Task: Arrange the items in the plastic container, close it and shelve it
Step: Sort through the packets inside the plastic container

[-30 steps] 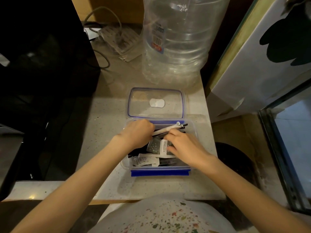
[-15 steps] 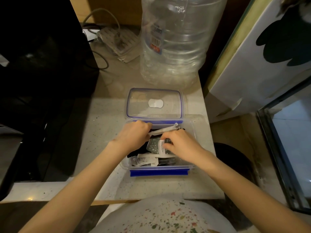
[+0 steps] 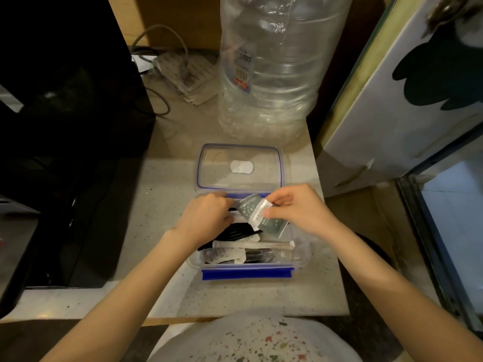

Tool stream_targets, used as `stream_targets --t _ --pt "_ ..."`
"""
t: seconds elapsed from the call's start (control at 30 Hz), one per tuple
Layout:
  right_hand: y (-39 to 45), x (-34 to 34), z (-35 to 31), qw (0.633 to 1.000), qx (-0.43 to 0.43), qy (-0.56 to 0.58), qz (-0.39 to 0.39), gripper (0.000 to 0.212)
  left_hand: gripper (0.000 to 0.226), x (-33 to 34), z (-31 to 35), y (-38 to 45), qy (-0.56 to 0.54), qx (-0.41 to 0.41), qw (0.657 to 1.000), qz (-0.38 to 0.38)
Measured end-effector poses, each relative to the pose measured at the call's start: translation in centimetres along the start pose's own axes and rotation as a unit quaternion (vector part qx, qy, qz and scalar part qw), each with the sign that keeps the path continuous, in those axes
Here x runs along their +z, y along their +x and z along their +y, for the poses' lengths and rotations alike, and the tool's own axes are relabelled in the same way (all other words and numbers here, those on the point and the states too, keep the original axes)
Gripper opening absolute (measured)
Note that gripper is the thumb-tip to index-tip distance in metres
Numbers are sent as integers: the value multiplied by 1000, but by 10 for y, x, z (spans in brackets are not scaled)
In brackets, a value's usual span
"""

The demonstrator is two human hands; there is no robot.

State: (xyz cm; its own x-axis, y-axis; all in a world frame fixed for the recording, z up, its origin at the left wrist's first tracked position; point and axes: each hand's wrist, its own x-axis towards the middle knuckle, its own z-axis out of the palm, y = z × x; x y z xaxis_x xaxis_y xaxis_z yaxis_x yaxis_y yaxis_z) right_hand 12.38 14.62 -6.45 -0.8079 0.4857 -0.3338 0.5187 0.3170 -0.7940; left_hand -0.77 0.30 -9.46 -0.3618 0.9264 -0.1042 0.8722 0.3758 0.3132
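Right hand (image 3: 300,209) fingers pinch a grey packet (image 3: 257,214); left hand (image 3: 206,218) fingers curl on it.

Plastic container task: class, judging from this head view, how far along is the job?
Done: most items lie inside the plastic container. In hand: the right hand pinches a grey dotted packet; the left hand reaches among the contents. Left: fitting the lid, shelving.

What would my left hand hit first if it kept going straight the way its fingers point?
Most likely the grey-green packet that the right hand pinches, since the left hand points right toward it. Whether they already touch is unclear.
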Motion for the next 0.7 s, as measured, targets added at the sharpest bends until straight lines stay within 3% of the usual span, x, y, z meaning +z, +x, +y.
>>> stream_targets --t 0.1,0.13,0.2,0.23,0.37,0.47,0.6,0.7 --pt "1 -3 0 995 16 90 35 27 31 -11 6 -6 -150 -29 988 32" --pt "1 -1 1 992 21 118 41 26 31 -15 9 -7 -267 -61 961 28" --pt "1 4 1 983 29 171 54 21 32 -18 17 -11 -508 -127 852 -6" --pt "2 8 1 981 26 183 64 18 30 -17 20 -12 -574 -145 806 -16" --pt "6 20 3 982 16 160 101 12 22 -7 23 -14 -648 -158 745 -12" --pt "8 29 2 982 23 154 105 16 25 -3 24 -13 -646 -171 744 -3" --pt "7 32 0 990 31 121 69 23 28 -4 19 -10 -607 -176 774 13" --pt "6 28 5 981 94 170 18 30 29 -9 11 -11 -563 -182 806 27"
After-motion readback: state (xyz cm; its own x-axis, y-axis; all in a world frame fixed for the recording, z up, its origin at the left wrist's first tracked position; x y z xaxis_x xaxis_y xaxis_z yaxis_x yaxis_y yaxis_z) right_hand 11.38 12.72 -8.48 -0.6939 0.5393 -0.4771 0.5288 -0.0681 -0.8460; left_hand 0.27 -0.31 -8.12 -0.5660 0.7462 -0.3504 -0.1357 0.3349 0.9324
